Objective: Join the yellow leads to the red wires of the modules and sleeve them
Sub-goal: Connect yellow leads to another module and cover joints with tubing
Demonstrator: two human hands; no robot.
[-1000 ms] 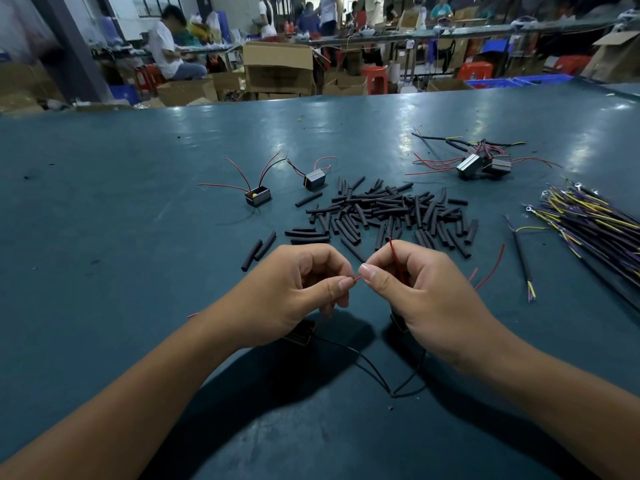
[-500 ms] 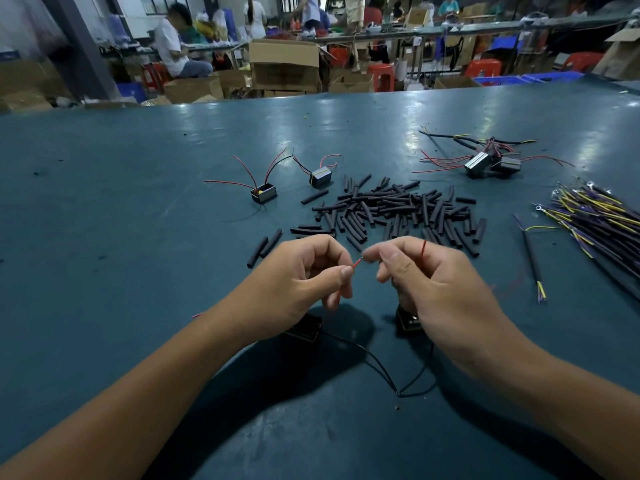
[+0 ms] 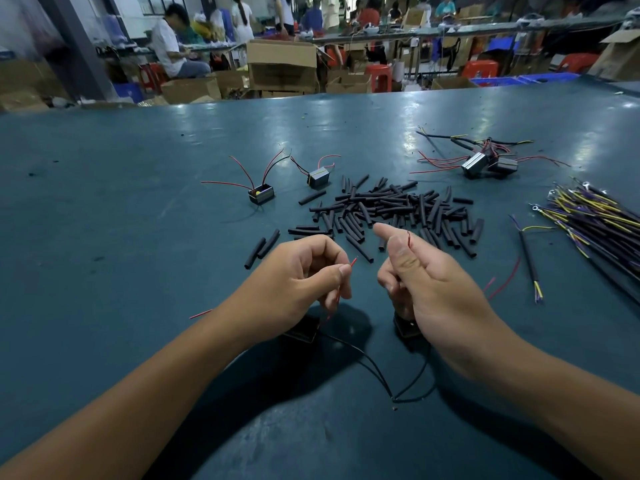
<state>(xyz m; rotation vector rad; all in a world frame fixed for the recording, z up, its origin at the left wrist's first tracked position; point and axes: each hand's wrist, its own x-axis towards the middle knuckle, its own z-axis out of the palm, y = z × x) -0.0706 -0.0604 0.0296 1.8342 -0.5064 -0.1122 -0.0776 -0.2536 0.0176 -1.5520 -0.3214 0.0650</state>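
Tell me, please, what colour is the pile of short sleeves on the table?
Black, the pile of short sleeves shows plainly in the head view.

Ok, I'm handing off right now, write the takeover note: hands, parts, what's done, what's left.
Left hand pinches a red wire of the module beneath it.
Right hand, thumb raised, has a red wire running across it; a second module sits under it.
Sleeves are piled ahead, yellow leads far right, two loose modules far left, finished-looking ones at the back.
Left to do: no yellow lead picked up yet; join, then sleeve.
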